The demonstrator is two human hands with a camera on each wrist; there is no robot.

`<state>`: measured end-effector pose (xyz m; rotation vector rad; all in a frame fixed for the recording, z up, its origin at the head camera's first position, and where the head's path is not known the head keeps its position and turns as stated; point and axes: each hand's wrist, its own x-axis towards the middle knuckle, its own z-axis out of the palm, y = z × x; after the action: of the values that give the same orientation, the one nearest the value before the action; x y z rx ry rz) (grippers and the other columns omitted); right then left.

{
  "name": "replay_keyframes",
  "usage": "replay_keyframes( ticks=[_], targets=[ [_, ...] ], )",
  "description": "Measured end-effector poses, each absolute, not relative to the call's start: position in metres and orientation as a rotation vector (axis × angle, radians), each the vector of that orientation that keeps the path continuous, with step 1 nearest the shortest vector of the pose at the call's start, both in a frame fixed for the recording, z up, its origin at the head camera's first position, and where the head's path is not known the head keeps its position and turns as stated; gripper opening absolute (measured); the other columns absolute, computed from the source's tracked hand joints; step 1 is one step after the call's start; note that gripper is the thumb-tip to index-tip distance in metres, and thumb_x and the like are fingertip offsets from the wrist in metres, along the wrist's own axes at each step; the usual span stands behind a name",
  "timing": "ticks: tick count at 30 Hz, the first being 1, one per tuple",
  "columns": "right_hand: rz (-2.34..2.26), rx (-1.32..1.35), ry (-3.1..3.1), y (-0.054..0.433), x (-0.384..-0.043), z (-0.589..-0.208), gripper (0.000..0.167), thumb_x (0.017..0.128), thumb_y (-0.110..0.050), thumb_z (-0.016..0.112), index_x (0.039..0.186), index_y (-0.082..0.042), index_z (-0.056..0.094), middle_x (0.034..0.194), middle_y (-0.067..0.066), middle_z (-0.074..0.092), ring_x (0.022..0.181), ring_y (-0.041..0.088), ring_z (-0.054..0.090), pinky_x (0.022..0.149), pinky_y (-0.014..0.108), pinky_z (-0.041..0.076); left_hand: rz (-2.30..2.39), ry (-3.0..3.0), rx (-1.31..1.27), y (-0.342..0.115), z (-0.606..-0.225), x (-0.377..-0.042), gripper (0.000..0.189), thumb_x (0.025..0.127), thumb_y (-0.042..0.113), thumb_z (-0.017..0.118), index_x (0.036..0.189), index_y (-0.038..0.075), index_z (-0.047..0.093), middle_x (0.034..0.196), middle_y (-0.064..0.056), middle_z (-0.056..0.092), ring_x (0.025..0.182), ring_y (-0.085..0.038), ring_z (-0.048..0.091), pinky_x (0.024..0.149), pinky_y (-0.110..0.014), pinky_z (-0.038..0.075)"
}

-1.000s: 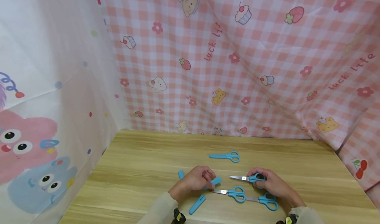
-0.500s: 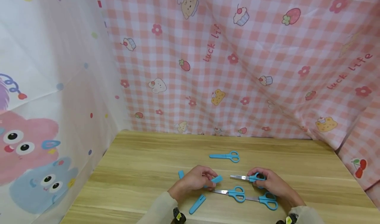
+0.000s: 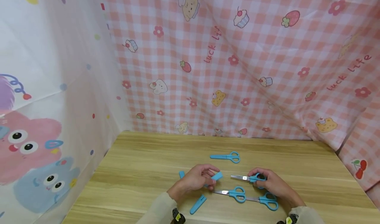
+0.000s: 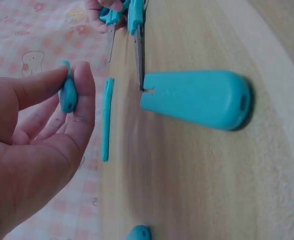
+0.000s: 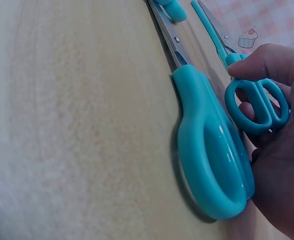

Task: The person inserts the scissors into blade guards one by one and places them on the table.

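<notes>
My left hand [image 3: 196, 177] pinches a light-blue scissors cover [image 3: 217, 176] between thumb and fingers, above the table. The left wrist view shows that cover [image 4: 68, 95] nearly end-on. To the right, my right hand [image 3: 271, 183] grips a pair of scissors [image 3: 244, 178] by its blue handles, the closed blades bare and aimed left at the cover, a short gap between them. In the right wrist view the thumb presses the handle of these scissors [image 5: 259, 107]. Just below, two more bare scissors lie on the table, one nearer the left hand [image 3: 236, 194], the other under the right [image 3: 269, 202].
A loose cover [image 3: 198, 204] lies in front of the left wrist, and another cover [image 3: 181, 174] is partly hidden behind that hand. Farther back lies a pair of scissors in its cover [image 3: 225, 157]. Patterned cloth [image 3: 178, 95] hangs along the wooden table's [image 3: 142, 158] back edge.
The left hand has raised and tilted its cover slightly, bringing the free end up and a little right. My right hand and its scissors stay almost still.
</notes>
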<state>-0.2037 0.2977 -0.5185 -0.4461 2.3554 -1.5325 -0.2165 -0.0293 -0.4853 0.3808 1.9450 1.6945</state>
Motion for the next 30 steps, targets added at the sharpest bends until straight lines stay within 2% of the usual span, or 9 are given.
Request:
replay_keyframes(
  ticks=[5, 10, 17, 22, 26, 30],
  targets=[
    [-1.526, -0.443, 2.377, 0.297, -0.204, -0.518, 0.028, 0.09, -0.006, 0.066, 0.116, 0.002, 0.062, 0.105, 0.014, 0.058, 0.088, 0.014, 0.049, 0.074, 0.026, 0.044, 1.718, 1.915, 0.395, -0.031, -0.485, -0.217, 0.042, 0.092, -0.013, 0.057, 0.13, 0.003, 0.06, 0.1, -0.017, 0.059, 0.073, -0.019, 0.063, 0.067, -0.031, 0.057],
    [-1.532, -0.407, 2.386, 0.298, -0.203, -0.516, 0.029, 0.09, -0.008, 0.067, 0.116, 0.002, 0.062, 0.107, 0.013, 0.06, 0.089, 0.014, 0.05, 0.076, 0.026, 0.044, 1.676, 1.955, 0.423, -0.033, -0.485, -0.216, 0.043, 0.095, -0.009, 0.052, 0.133, 0.009, 0.061, 0.102, -0.016, 0.057, 0.071, -0.018, 0.057, 0.065, -0.027, 0.051],
    [-1.547, -0.399, 2.362, 0.3, -0.203, -0.509, 0.028, 0.093, -0.009, 0.064, 0.118, 0.002, 0.06, 0.103, 0.012, 0.059, 0.086, 0.015, 0.051, 0.07, 0.027, 0.047, 1.622, 2.049, 0.46, -0.035, -0.483, -0.216, 0.035, 0.095, 0.003, 0.062, 0.128, 0.011, 0.064, 0.094, -0.008, 0.06, 0.071, -0.015, 0.053, 0.063, -0.027, 0.046],
    [-1.553, -0.396, 2.36, 0.299, -0.202, -0.505, 0.028, 0.093, -0.011, 0.065, 0.118, 0.002, 0.061, 0.101, 0.011, 0.057, 0.085, 0.014, 0.049, 0.068, 0.027, 0.047, 1.61, 2.07, 0.48, -0.037, -0.482, -0.217, 0.034, 0.094, 0.003, 0.064, 0.127, 0.012, 0.065, 0.092, -0.006, 0.061, 0.069, -0.016, 0.052, 0.061, -0.028, 0.044],
    [-1.563, -0.413, 2.371, 0.299, -0.2, -0.501, 0.028, 0.093, -0.011, 0.066, 0.117, 0.002, 0.06, 0.097, 0.009, 0.057, 0.081, 0.013, 0.05, 0.065, 0.027, 0.047, 1.602, 2.066, 0.489, -0.039, -0.48, -0.217, 0.035, 0.094, 0.004, 0.064, 0.129, 0.011, 0.064, 0.088, -0.005, 0.061, 0.067, -0.016, 0.051, 0.061, -0.029, 0.043],
    [-1.584, -0.435, 2.371, 0.298, -0.198, -0.495, 0.028, 0.094, -0.011, 0.066, 0.117, 0.003, 0.06, 0.096, 0.008, 0.058, 0.079, 0.011, 0.051, 0.064, 0.026, 0.048, 1.633, 2.023, 0.471, -0.041, -0.478, -0.217, 0.038, 0.094, 0.003, 0.064, 0.131, 0.007, 0.06, 0.091, -0.009, 0.067, 0.069, -0.014, 0.054, 0.061, -0.027, 0.043]
  ],
)
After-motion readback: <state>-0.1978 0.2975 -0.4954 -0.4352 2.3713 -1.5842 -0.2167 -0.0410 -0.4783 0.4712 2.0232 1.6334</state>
